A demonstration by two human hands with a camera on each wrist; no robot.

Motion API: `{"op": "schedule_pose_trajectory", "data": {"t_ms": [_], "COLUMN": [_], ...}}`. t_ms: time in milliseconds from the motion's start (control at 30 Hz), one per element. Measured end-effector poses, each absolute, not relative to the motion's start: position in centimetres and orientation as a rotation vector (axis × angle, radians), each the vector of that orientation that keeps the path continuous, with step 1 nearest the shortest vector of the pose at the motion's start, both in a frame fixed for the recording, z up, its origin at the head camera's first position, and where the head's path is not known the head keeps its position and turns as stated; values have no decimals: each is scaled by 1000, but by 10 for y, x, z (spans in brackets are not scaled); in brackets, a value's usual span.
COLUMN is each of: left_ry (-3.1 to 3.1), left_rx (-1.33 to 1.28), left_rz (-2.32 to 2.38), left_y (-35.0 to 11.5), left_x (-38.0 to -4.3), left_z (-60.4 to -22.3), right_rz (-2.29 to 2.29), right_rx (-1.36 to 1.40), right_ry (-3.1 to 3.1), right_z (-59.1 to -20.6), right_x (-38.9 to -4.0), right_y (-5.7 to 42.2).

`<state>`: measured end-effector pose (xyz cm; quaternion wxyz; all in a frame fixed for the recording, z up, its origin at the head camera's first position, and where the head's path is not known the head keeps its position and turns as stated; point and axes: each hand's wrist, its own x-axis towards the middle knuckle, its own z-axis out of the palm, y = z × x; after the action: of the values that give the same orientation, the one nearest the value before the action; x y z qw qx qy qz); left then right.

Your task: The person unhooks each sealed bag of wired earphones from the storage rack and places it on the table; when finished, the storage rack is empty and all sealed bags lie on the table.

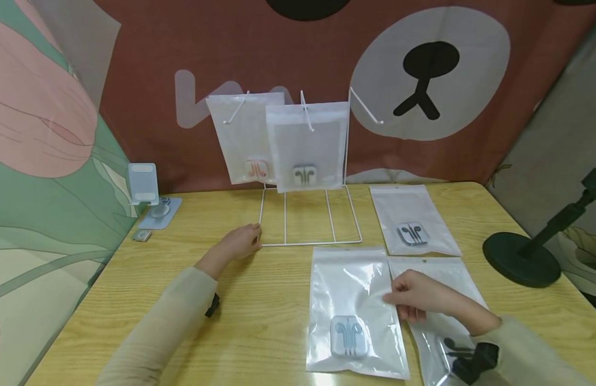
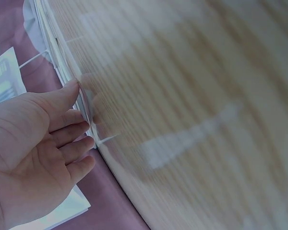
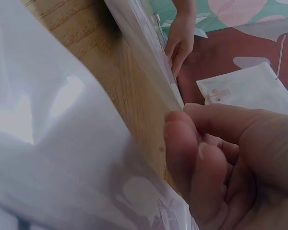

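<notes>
My left hand [image 1: 240, 242] is at the near left corner of a white wire display rack [image 1: 311, 244], thumb and fingers pinching its base wire. With thumb and index finger my right hand [image 1: 416, 297] pinches the right edge of a white plastic bag [image 1: 322, 284], which has blue earphones in a square case [image 1: 348, 336] inside. In the right wrist view that edge rises off the table at the fingertips [image 3: 175, 127]. Under the right forearm lies another bag [image 1: 430, 343] with dark earphones, partly hidden by the sleeve.
Two bags hang on the rack's hooks, one with orange earphones [image 1: 256, 169], one with green earphones [image 1: 305, 176]; the right hook [image 1: 367, 107] is bare. Another bag [image 1: 394, 201] lies behind. A black stand [image 1: 521, 260] is at right, a phone holder [image 1: 143, 183] at far left.
</notes>
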<state>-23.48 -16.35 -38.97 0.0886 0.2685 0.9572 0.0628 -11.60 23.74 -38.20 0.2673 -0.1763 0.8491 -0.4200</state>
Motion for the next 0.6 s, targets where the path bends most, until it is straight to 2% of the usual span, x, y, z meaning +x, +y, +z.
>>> {"op": "schedule_pose_trajectory", "data": {"t_ms": [600], "left_ry": [2830], "left_rx": [766], "left_rz": [203], "left_y": [-164], "left_x": [-235], "left_z": [-389], "right_rz": [-914], "right_rx": [-397], "right_ry": [2456], "right_z": [-389], "right_x": [-125], "right_y": [229]}}
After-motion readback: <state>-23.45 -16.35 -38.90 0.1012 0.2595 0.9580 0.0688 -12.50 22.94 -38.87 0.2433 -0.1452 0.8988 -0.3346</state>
